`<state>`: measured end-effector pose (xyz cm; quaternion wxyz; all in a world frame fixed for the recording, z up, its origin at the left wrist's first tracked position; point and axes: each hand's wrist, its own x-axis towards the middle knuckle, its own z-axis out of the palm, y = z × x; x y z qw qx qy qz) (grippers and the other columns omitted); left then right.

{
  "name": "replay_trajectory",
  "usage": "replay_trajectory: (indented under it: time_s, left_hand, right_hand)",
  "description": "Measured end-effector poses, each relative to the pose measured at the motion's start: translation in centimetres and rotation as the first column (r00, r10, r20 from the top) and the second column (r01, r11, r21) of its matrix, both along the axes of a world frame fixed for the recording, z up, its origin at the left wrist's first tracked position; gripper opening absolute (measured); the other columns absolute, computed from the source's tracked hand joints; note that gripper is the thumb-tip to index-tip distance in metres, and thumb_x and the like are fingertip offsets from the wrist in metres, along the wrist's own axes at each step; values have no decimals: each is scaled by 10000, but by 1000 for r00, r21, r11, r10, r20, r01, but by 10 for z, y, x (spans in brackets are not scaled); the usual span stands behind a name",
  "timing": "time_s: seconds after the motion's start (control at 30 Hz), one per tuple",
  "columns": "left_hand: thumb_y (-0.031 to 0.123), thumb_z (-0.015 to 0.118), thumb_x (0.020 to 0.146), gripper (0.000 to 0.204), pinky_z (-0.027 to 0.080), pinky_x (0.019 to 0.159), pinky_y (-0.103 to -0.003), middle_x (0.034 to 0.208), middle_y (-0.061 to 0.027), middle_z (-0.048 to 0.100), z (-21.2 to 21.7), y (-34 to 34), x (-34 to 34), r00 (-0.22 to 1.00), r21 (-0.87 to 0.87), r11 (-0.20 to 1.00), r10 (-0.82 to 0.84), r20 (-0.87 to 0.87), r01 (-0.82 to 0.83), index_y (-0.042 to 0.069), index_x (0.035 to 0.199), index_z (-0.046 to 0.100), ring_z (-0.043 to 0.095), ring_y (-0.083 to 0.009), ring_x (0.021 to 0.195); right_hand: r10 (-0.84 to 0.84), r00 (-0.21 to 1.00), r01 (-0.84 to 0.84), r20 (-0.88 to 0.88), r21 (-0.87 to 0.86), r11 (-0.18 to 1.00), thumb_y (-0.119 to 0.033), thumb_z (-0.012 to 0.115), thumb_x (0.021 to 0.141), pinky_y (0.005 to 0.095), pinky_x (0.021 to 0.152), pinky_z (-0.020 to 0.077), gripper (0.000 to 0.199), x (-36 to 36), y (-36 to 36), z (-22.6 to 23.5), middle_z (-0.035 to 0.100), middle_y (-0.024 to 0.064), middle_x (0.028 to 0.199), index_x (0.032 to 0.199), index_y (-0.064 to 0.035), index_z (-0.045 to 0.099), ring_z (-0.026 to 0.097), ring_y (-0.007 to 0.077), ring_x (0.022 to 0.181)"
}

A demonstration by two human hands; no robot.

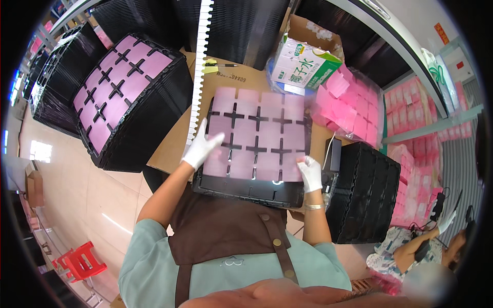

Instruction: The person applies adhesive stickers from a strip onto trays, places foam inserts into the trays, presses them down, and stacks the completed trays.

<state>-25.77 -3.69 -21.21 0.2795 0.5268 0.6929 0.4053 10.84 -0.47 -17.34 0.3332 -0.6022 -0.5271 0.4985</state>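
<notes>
A translucent pink sheet (246, 134) with cross-shaped openings lies over a black tray (246, 190), which sits on cardboard (177, 139). At the sheet's 9 o'clock edge the gloved left hand (203, 149) has thumb and fingers spread apart; at 4 o'clock the gloved right hand (310, 174) has its fingers curled together against the rim, though whether they pinch it I cannot tell. Farther out are a white toothed strip (201, 61) toward 11, a white-and-green carton (303, 64) at 1, bagged pink pieces (359, 110) at 2 and stacked black trays (364, 192) at 4
</notes>
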Motion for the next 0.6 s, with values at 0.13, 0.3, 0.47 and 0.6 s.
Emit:
replay_trajectory:
  time_s: [0.13, 0.3, 0.47, 0.6]
  left_hand:
    - [125, 662, 773, 898, 512, 667, -353, 744, -126, 631, 47, -45, 26, 994, -239, 971, 29, 102, -4, 61, 1454, 80, 632, -246, 652]
    - [114, 657, 777, 820, 508, 662, -361, 668, -96, 615, 63, -58, 37, 995, -307, 949, 85, 43, -68, 54, 1440, 179, 622, -254, 629]
    - [149, 657, 782, 774, 505, 651, -366, 658, -105, 610, 66, -54, 38, 997, -331, 941, 63, -44, -74, 33, 1420, 233, 626, -259, 627]
    - [197, 655, 797, 757, 504, 647, -376, 633, -96, 608, 60, -60, 30, 992, -286, 954, 58, -110, -88, 15, 1410, 249, 623, -269, 605]
  right_hand:
    - [-9, 996, -15, -86, -269, 963, -33, 544, 846, 197, 478, 408, 113, 6, -43, 19, 619, 15, 665, 870, -17, 654, 518, 50, 541]
    - [-21, 1000, 25, 18, -287, 958, -59, 557, 861, 204, 411, 379, 112, 17, -66, 9, 637, 50, 659, 877, -22, 661, 487, 58, 457]
    - [-65, 996, 49, -56, -259, 965, -74, 588, 857, 209, 420, 375, 96, 22, -60, -6, 616, 35, 654, 880, -16, 662, 485, 66, 465]
    - [-40, 993, 68, 112, -251, 965, -115, 604, 861, 209, 460, 400, 128, 21, -56, 15, 598, 25, 656, 875, 4, 649, 520, 67, 530]
